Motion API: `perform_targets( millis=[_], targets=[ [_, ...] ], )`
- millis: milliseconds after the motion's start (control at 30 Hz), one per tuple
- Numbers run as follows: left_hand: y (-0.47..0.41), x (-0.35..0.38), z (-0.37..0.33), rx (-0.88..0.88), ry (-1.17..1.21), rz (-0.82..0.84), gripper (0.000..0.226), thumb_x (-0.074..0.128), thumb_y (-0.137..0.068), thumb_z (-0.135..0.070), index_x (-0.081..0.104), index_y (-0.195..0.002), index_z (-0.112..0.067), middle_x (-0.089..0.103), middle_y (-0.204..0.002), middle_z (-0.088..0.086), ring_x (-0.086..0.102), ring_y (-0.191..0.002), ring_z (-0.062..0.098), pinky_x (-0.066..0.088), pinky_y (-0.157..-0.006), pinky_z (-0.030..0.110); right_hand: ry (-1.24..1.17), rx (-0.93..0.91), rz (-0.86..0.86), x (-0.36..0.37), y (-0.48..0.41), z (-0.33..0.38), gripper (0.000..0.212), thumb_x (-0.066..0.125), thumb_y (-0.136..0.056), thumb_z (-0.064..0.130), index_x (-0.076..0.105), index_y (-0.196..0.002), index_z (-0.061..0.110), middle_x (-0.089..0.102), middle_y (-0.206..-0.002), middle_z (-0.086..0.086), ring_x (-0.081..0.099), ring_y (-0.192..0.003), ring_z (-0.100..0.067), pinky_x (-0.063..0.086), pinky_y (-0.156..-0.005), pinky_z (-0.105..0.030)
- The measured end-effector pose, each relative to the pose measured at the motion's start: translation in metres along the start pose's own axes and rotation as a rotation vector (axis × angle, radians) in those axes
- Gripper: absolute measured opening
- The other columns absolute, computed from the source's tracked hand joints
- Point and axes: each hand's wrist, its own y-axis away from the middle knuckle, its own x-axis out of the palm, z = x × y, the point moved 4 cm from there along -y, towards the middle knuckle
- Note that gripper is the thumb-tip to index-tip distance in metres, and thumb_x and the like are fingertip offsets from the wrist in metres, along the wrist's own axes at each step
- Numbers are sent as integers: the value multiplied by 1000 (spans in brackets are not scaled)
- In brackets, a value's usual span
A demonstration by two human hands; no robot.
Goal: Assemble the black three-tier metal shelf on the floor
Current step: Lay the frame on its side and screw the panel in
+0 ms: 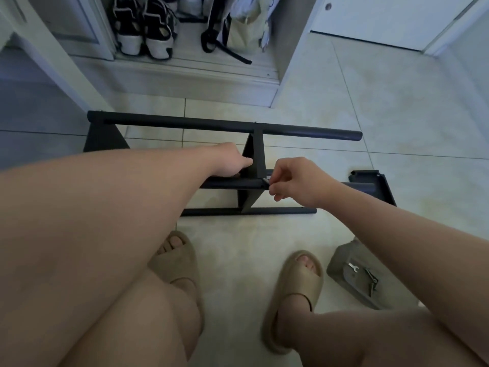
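The black shelf frame (225, 125) is lying on its side on the tiled floor (397, 115), just ahead of the person's sandalled feet. The left hand (232, 161) is gripping it at the middle panel, thumb lying against the panel and fingers curling down by the near pole. Just beside it, the right hand (293, 178) is pinching a small silvery piece (265, 180) at the joint of that pole and panel. A loose black panel (370, 178) is lying to the right.
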Motion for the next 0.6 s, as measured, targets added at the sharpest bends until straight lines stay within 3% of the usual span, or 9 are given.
perform_targets(
  millis=[133,267,500,600],
  targets=[
    [-9,3,0,-31,33,-28,55,43,-98,-58,72,-103,-11,69,-86,4,61,-82,26,46,-81,35,-125,-32,44,0,1,0,18,69,-90,-1,61,-81,11,76,-79,-10,74,-66,-14,52,-58,-15],
    [-12,9,-4,-24,84,10,50,44,-97,-58,73,-101,-17,74,-97,-1,66,-90,24,49,-92,36,-149,-23,75,1,3,-4,18,69,-90,-4,60,-81,9,75,-75,-6,74,-67,-16,59,-65,-22],
    [-11,10,-14,-8,13,-35,43,51,-97,-53,61,-80,-15,59,-77,2,53,-70,21,36,-62,33,-113,-18,67,2,7,-5,17,69,-90,-2,61,-82,10,75,-74,-2,75,-71,-18,53,-60,-16],
    [-10,10,-17,-2,17,-28,40,54,-97,-49,64,-90,-11,57,-79,3,52,-73,22,37,-65,33,-63,-22,69,7,7,-7,19,69,-90,0,60,-81,14,76,-81,-9,75,-76,-20,58,-73,-34]
  ],
)
